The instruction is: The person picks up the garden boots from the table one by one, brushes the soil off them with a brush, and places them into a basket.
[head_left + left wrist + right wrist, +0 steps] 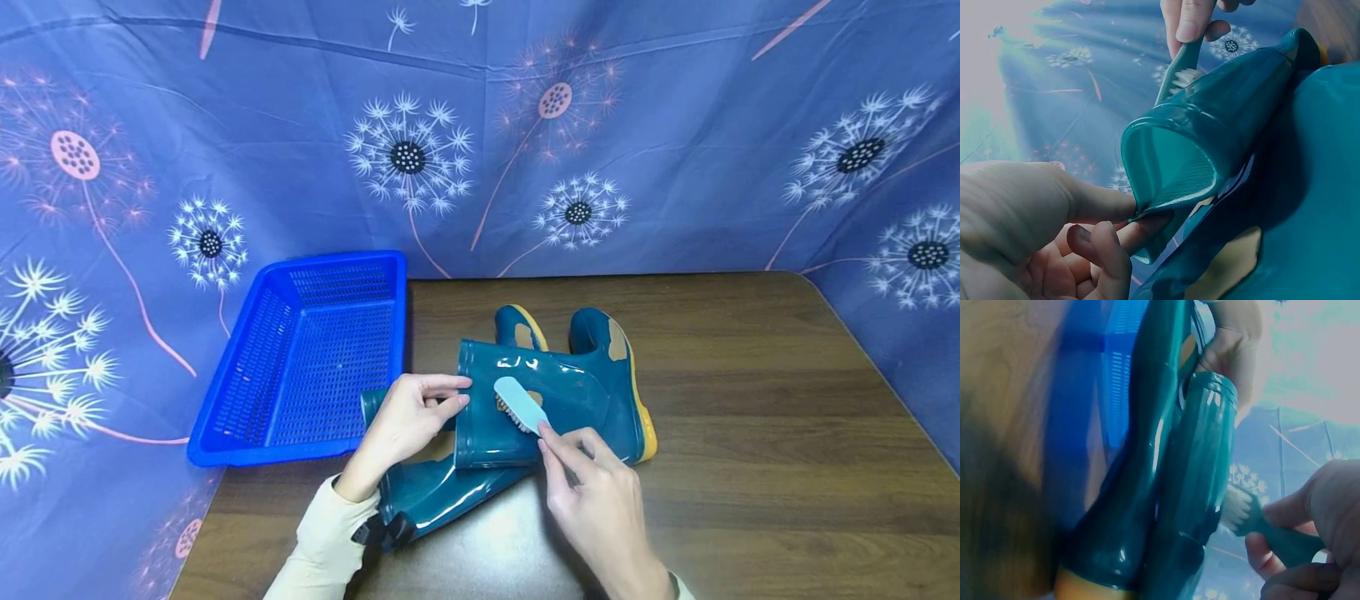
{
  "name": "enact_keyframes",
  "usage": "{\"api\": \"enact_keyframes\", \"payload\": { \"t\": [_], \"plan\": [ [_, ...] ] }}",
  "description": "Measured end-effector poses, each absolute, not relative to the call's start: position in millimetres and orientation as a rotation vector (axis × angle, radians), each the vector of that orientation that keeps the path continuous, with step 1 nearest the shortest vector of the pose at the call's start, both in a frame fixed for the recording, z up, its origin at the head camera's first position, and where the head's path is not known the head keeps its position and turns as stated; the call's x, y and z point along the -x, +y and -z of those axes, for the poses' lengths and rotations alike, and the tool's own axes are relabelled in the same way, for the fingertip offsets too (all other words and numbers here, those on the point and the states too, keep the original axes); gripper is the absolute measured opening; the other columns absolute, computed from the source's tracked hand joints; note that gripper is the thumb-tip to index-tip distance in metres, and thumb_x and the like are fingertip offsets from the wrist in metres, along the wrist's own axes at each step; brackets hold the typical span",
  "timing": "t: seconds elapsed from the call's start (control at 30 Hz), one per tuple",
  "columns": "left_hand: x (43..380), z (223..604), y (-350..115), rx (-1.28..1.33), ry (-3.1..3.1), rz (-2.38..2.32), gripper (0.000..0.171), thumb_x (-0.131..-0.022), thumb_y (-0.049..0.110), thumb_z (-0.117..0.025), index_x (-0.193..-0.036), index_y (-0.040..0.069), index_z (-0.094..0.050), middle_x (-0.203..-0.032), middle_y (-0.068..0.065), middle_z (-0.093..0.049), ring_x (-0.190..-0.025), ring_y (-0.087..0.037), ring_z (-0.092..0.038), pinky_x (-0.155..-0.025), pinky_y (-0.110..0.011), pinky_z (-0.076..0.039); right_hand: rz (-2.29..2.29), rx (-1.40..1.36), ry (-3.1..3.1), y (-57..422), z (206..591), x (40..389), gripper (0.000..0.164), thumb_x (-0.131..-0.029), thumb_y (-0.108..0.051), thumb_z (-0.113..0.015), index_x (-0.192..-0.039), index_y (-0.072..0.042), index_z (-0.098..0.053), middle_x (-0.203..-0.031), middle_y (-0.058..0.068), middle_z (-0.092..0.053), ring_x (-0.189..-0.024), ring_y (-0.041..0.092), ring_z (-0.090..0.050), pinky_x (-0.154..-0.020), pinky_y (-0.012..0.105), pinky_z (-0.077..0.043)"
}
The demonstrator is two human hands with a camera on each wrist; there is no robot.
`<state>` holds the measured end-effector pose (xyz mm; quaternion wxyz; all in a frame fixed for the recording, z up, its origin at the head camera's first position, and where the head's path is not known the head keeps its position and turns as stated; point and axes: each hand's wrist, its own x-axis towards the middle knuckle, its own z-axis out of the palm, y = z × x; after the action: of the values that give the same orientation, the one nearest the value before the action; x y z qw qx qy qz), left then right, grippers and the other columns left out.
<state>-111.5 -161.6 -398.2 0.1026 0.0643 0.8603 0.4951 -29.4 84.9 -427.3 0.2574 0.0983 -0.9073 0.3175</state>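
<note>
A glossy teal rubber boot [555,367] with a yellow sole lies on its side, its shaft opening to the left. My left hand [412,417] pinches the edge of that opening between thumb and fingers, clearest in the left wrist view. My right hand [600,492] grips the handle of a light blue brush [517,400]. The bristles [1236,509] face the upper side of the shaft, right at its surface, overlapping a tan patch in the head view. More teal boot [450,496] lies underneath, partly hidden by the top boot and my left hand.
A blue plastic basket [300,450] with slotted walls stands on the left. Brown wood-grain table [772,417] extends to the right of the boots. Behind hangs a blue cloth [480,167] printed with dandelions. A black device [384,529] sits at my left wrist.
</note>
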Motion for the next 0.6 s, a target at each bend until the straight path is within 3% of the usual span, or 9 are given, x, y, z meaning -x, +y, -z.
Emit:
{"api": "enact_keyframes", "payload": {
  "t": [0.37,0.53,0.6],
  "plan": [
    [112.5,399.8,-160.4,-0.19,2.569,-1.459,0.025,-0.101,0.017,-0.074,-0.125,0.016,-0.08,-0.082,0.0,-0.073,-0.05,-0.014,-0.044,-0.045,-0.024,-0.028,-0.876,-0.179,-2.518,86.7,427.5,29.2,0.027,-0.087,-0.012,-0.088,-0.114,-0.016,-0.085,-0.083,-0.005,-0.071,-0.058,-0.004,-0.045,-0.048,0.017,-0.036],
    [112.0,399.1,-160.5,-0.191,2.588,-1.456,0.024,-0.1,0.016,-0.075,-0.123,0.016,-0.081,-0.102,-0.001,-0.081,-0.05,-0.015,-0.046,-0.045,-0.025,-0.029,-0.896,-0.252,-2.494,84.2,425.9,31.0,0.028,-0.088,-0.011,-0.087,-0.115,-0.015,-0.085,-0.085,-0.005,-0.071,-0.06,-0.003,-0.049,-0.049,0.013,-0.035],
    [111.7,399.5,-160.3,-0.191,2.587,-1.453,0.024,-0.1,0.016,-0.075,-0.123,0.016,-0.081,-0.102,-0.002,-0.081,-0.05,-0.014,-0.046,-0.045,-0.025,-0.028,-0.883,-0.282,-2.508,82.5,426.8,31.3,0.028,-0.088,-0.011,-0.087,-0.115,-0.014,-0.085,-0.086,-0.005,-0.07,-0.06,-0.003,-0.05,-0.049,0.012,-0.034]
  ]
}}
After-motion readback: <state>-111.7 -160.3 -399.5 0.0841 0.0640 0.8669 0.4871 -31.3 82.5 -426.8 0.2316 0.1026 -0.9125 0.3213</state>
